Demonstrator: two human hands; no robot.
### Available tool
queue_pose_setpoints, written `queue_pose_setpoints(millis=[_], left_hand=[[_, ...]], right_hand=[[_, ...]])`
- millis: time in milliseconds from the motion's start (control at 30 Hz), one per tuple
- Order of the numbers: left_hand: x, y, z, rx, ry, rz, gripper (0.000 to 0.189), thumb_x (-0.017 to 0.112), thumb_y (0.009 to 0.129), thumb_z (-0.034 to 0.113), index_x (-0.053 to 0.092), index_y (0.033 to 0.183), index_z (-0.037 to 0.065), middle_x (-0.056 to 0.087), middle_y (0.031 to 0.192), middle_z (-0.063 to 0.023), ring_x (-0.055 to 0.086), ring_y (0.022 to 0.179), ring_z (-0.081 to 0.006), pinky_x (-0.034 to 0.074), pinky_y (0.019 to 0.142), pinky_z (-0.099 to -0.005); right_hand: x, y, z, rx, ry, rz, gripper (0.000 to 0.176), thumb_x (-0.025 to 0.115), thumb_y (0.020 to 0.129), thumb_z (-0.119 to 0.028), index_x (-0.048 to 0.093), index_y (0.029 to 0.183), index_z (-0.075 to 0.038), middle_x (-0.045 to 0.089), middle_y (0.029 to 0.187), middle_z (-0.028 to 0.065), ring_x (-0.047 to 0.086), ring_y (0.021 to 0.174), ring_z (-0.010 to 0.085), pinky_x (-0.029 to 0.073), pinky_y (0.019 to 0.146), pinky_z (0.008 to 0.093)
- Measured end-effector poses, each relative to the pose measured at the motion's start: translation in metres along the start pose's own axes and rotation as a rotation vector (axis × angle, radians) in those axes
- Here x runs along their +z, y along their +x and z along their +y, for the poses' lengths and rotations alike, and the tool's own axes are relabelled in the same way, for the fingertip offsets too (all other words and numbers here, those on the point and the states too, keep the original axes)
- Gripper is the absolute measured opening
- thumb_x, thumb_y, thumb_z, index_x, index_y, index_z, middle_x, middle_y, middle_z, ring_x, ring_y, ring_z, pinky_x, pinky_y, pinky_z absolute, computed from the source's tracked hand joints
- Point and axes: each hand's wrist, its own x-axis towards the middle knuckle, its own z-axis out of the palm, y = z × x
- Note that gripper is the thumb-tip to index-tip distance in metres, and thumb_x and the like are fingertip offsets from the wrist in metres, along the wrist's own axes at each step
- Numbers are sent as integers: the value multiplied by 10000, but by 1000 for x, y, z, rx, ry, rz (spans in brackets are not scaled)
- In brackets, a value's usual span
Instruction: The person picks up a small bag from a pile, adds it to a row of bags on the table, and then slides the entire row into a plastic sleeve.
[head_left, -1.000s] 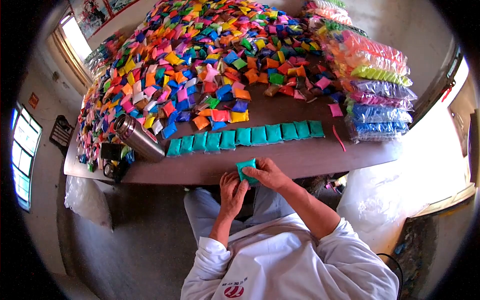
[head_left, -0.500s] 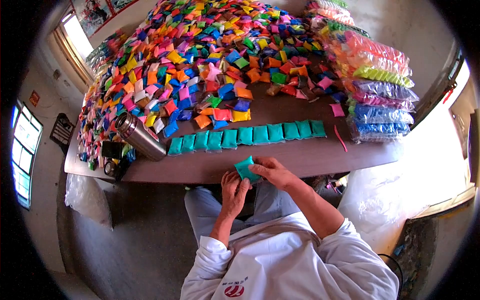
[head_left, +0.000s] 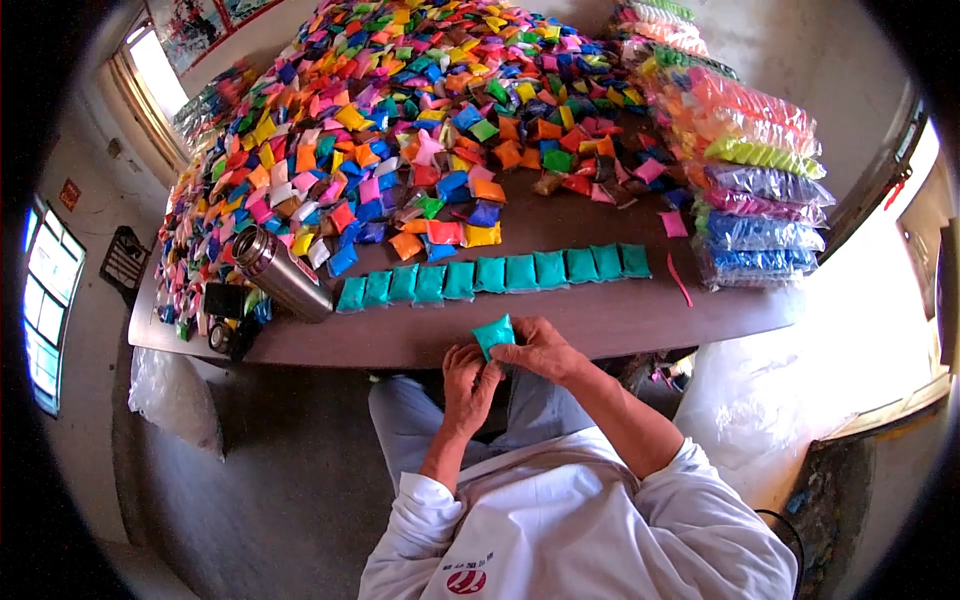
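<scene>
A small pillow-shaped teal packet [head_left: 492, 333] is held between my two hands, just off the table's front edge. My right hand [head_left: 545, 352] pinches its right side, thumb across the front. At the lower left, my left hand [head_left: 468, 385] closes its fingers and thumb about the packet's bottom edge. Beyond them, a row of several matching teal packets [head_left: 520, 272] lies side by side across the table [head_left: 420, 340].
A big heap of mixed-colour packets [head_left: 400, 120] covers the back and left. On the right stand stacked clear bags [head_left: 765, 205] of packets. A steel flask [head_left: 283, 275] leans at the row's left end. A thin red strip [head_left: 680, 279] and a pink packet [head_left: 674, 224] lie near the stack.
The teal packet has turned slightly in my hands, and my right hand's fingers have shifted their hold, with the thumb now lower across it. The row on the table is unchanged.
</scene>
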Motion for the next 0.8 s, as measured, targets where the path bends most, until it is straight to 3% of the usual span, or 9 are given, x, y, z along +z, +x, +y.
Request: queue_pose_setpoints(millis=[100, 200, 333, 400, 433, 533, 600, 700, 800], left_hand=[[-1, 0, 4, -4, 3, 29, 369, 465, 956, 299, 608, 706, 68, 614, 864, -87, 552, 939, -287, 311, 972, -455], [-4, 1, 7, -24, -31, 31, 382, 464, 956, 303, 596, 684, 68, 612, 852, -88, 552, 940, -285, 309, 977, -453], [-3, 1, 11, -59, -70, 64, 397, 445, 963, 296, 582, 670, 66, 610, 844, -89, 552, 937, -285, 309, 978, -454], [0, -1, 6, -36, -42, 64, 397, 434, 968, 291, 583, 674, 69, 611, 845, -88, 552, 939, -287, 307, 981, -455], [1, -1, 2, -9, -11, 65, 397, 423, 972, 285, 585, 679, 71, 612, 846, -88, 553, 941, -288, 305, 983, -457], [4, -5, -4, -18, 5, 99, 393, 409, 978, 285, 594, 701, 76, 619, 852, -88, 548, 960, -296, 301, 991, -457], [4, -7, -4, -27, -3, 114, 390, 404, 979, 284, 601, 715, 76, 622, 875, -91, 543, 984, -299, 300, 996, -456], [4, -8, -5, -17, 1, 126, 362, 397, 982, 281, 621, 790, 70, 622, 949, -103, 529, 1039, -304, 293, 1012, -457], [8, -12, -13, -9, 7, 119, 327, 391, 984, 276, 627, 924, 57, 609, 1050, -121, 513, 1094, -306, 278, 1037, -459]], right_hand=[[2, 0, 8, 54, 91, 150, 154, 652, 859, -140, 615, 922, -5, 587, 797, -22, 516, 740, 73, 456, 635, 268], [8, -6, -3, -44, 112, 265, 147, 649, 854, -130, 599, 888, 5, 567, 768, -19, 501, 719, 76, 445, 607, 276], [0, -12, -1, -103, -182, 249, 141, 621, 872, -135, 591, 885, 3, 546, 747, -21, 477, 696, 78, 433, 585, 289], [-3, -15, -4, -100, -407, 49, 111, 576, 908, -114, 563, 864, -13, 525, 775, -7, 472, 699, 70, 410, 588, 266], [-3, -16, -4, -99, -407, 49, 111, 576, 908, -114, 563, 864, -13, 525, 775, -7, 472, 699, 70, 410, 588, 266], [-3, -17, -2, -98, -281, -100, 129, 574, 916, -124, 584, 944, 2, 552, 814, 7, 491, 738, 77, 431, 641, 256], [-6, -17, -1, 45, 75, -122, 232, 605, 907, -152, 595, 1078, 3, 582, 866, 22, 516, 802, 87, 450, 700, 241], [0, -17, -9, 96, 201, -82, 373, 654, 880, -170, 562, 1206, -12, 605, 932, 40, 545, 846, 104, 470, 736, 237], [7, -18, -20, 30, 116, 9, 415, 697, 851, -175, 555, 1207, -15, 607, 945, 45, 558, 880, 121, 477, 759, 247]])
